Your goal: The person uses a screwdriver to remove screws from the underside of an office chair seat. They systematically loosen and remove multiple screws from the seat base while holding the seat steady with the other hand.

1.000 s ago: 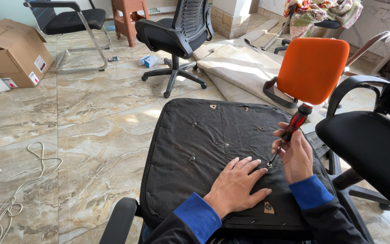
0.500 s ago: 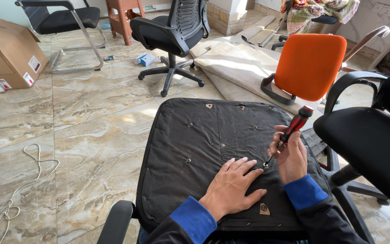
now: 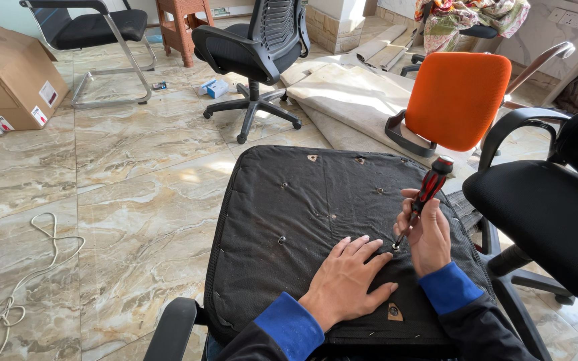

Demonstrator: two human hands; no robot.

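**Screwdriver tip set on the upturned seat**

The red-and-black-handled screwdriver [image 3: 425, 199] stands tilted in the right hand [image 3: 428, 235], fingers wrapped closed around its lower handle, its tip down on the black fabric-covered underside of the chair seat [image 3: 289, 220], just beside the left fingertips [image 3: 369, 246]. The left hand [image 3: 346, 282] lies flat on the seat, fingers spread wide, holding nothing. Both blue-cuffed forearms come in from the near edge. A black chair [image 3: 543, 220] crowds the right edge; bare marble floor [image 3: 135, 200] lies left.
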